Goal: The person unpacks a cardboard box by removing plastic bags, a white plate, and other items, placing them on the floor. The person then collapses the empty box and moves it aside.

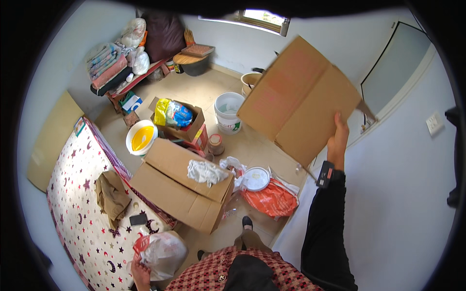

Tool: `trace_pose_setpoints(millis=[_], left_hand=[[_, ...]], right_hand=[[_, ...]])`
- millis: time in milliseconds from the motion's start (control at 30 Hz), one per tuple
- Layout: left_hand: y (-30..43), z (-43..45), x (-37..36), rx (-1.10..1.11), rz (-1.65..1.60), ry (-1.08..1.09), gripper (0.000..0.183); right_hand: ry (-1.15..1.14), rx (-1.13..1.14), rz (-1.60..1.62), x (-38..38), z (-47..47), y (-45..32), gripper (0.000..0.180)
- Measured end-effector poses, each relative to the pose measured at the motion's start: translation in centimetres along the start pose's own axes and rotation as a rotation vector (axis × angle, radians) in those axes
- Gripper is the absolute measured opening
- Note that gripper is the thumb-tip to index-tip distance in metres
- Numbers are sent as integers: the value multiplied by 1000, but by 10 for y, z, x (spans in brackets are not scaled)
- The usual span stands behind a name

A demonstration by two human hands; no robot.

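My right hand [338, 140], on a raised, outstretched arm, grips the edge of a flattened cardboard box [296, 98], its thumb lying on the near face. The cardboard is tilted in the air before the right-hand wall. At the lower left, my left hand [140, 271] has its fingers closed on the top of a bulging white plastic bag [165, 254] with red print, beside the bed. Between the two hands stands a closed cardboard carton [178, 185] with a crumpled white cloth [206, 171] on top.
A star-patterned bed [87, 189] lies left, with brown clothing [113, 196] and a dark phone [138, 219]. White buckets [229, 109], an open box [193, 127], a glass jar [216, 143] and an orange-red bag [271, 198] stand about the floor. A door [395, 62] is at the upper right.
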State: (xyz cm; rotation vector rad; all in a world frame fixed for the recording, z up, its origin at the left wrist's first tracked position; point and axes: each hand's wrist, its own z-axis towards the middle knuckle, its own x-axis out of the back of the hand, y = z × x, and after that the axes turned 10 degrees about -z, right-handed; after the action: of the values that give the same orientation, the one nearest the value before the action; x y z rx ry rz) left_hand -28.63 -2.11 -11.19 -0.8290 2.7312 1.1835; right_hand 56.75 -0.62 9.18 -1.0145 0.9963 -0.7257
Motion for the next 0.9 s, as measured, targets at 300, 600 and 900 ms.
trace_pose_setpoints(millis=[300,600,900], left_hand=[[-34,-25,-33,-25,-142,200,46],[-26,-28,-34,-24,-79,338,55],[-14,-29,-25,18,-39,355,57]], right_hand=[[40,36,70,86,43,189,55],[250,-147,523,133,0,257,70],[301,-172,674,82,22,174,77]])
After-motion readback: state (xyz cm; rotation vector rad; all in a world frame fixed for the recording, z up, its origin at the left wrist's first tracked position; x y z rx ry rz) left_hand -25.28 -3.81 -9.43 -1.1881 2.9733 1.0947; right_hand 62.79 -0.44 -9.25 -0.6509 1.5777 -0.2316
